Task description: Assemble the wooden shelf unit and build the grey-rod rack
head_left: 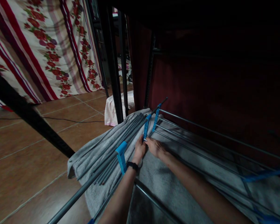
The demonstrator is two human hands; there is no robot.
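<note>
My left hand [140, 149], with a black band on its wrist, is closed around the lower end of a blue plastic bracket [147, 126]. The bracket hangs on a long grey metal tube [84, 189]. Fingers of my right hand [154, 147] pinch what looks like a thin metal rod [145, 140], its pale tip against the bracket; the rest of it is hidden. Just beyond stands another blue bracket [156, 119] with long rods [196, 127] running right from it. Nearer to me, a third blue bracket [121, 157] sits on the same tube, beside my left wrist.
Several loose grey tubes [128, 130] lie on a grey blanket [154, 189] to the left. More blue brackets [268, 173] are at the right. Dark metal posts [115, 71] and a slanted bar [35, 115] stand near a floral curtain [49, 46]. A cable [67, 120] crosses the tiled floor.
</note>
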